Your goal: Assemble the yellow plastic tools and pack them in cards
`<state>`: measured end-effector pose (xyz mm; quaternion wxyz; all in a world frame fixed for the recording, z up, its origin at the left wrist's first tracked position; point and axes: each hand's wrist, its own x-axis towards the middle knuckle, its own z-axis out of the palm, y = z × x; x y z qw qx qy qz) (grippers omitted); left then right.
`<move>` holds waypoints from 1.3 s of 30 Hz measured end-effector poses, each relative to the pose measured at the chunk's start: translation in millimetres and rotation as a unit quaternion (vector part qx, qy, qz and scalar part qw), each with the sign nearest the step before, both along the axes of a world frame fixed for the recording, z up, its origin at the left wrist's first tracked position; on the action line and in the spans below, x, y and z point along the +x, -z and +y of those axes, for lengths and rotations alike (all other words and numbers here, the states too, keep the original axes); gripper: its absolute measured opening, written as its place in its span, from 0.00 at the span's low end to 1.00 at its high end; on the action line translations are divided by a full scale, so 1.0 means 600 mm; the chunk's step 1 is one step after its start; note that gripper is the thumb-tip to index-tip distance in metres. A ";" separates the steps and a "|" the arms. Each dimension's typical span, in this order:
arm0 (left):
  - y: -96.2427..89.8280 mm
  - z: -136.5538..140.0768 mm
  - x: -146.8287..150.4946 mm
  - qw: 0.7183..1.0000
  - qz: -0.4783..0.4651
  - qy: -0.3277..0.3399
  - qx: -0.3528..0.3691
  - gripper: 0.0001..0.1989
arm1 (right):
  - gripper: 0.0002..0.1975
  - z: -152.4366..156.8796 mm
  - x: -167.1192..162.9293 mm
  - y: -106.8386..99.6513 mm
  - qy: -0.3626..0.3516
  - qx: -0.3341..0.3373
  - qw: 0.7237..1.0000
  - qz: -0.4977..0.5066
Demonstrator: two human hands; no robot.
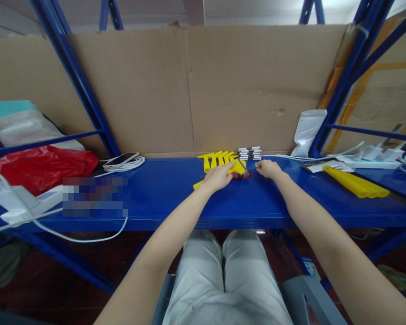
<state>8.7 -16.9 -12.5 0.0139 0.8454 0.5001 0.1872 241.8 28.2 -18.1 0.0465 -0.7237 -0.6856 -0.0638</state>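
My left hand lies on the blue shelf top with its fingers on a yellow plastic piece, apparently gripping it. Just under that piece lies a red and black item, partly covered. To its right, my right hand is closed in a pinch near the surface; a tiny pale thing shows at the fingertips, too small to name. Behind the left hand stand several yellow T-shaped plastic pieces in a row. Another yellow bit pokes out beside the left wrist. Small white and black packs are stacked behind.
Yellow tubular pieces lie at the right, near a power strip with cables. A white pouch leans against the blue post. Left are a phone on coiled cable and a red bag. Cardboard closes the back.
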 end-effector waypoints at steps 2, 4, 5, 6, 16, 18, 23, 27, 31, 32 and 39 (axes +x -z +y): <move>-0.002 0.002 -0.003 1.000 -0.021 -0.003 0.004 0.31 | 0.16 0.000 -0.003 0.000 -0.001 0.000 1.000 -0.005; -0.007 0.006 -0.007 0.997 -0.070 -0.003 0.015 0.32 | 0.16 0.002 -0.004 0.001 0.000 0.001 1.000 -0.006; -0.010 0.008 -0.009 0.994 -0.108 0.000 0.023 0.32 | 0.16 0.002 -0.004 0.001 0.001 0.004 1.000 -0.004; -0.014 0.011 -0.011 0.987 -0.157 0.005 0.032 0.32 | 0.16 0.003 -0.004 0.002 -0.001 0.011 1.000 0.003; -0.042 0.014 -0.009 0.752 -0.616 -0.019 -0.236 0.09 | 0.08 0.017 -0.023 -0.004 -0.168 0.173 0.918 0.313; -0.036 0.014 -0.005 0.728 -0.613 -0.016 -0.307 0.09 | 0.08 0.023 -0.033 -0.002 -0.196 0.183 0.892 0.364; -0.018 0.021 0.005 0.729 -0.562 0.004 -0.390 0.08 | 0.14 0.026 -0.052 0.006 -0.244 0.159 0.841 0.456; -0.016 0.023 0.007 0.733 -0.548 0.008 -0.402 0.07 | 0.15 0.018 -0.063 0.008 -0.266 0.132 0.818 0.493; -0.020 0.019 0.006 0.735 -0.536 0.007 -0.415 0.07 | 0.16 0.011 -0.074 0.007 -0.276 0.115 0.808 0.508; -0.021 0.018 0.006 0.735 -0.533 0.011 -0.419 0.07 | 0.16 0.010 -0.077 0.008 -0.279 0.112 0.808 0.507; -0.017 0.021 0.005 0.734 -0.527 0.019 -0.429 0.07 | 0.12 0.013 -0.086 0.015 -0.266 0.106 0.832 0.474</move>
